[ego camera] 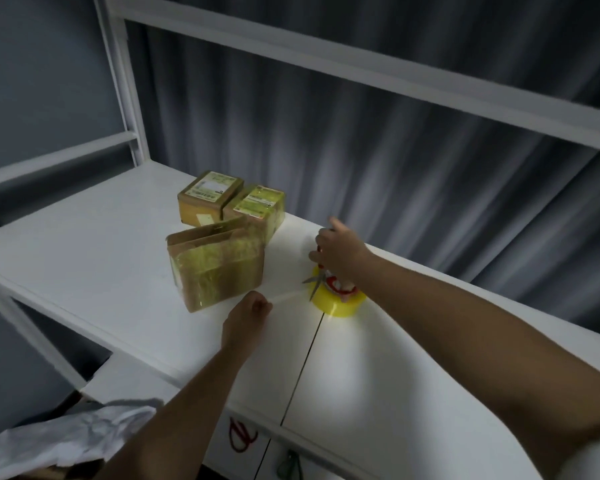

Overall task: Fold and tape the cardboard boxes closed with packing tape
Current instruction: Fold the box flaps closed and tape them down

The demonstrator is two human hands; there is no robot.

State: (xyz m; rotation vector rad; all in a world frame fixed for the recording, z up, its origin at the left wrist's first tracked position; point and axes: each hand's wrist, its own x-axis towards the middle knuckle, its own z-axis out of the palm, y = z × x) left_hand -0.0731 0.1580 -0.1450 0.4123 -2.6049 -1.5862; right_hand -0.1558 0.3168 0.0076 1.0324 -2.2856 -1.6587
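Three cardboard boxes stand on the white table [84, 258]. The nearest box [215, 268] is wrapped in shiny tape, with its top flap partly raised. Behind it sit a labelled box [208, 199] and a second taped box [257, 209]. A yellow tape roll [340, 303] lies to the right. From it a thin strip of tape [288, 296] stretches to my left hand [246, 320], which pinches its end. My right hand [340, 251] holds red-handled scissors [321, 282] over the roll, blades apart at the strip.
A white shelf frame [125, 88] rises at the back left, with a grey curtain [395, 133] behind the table. Crumpled white paper [66, 441] lies at the lower left. A red loop [241, 434] hangs under the table's front edge.
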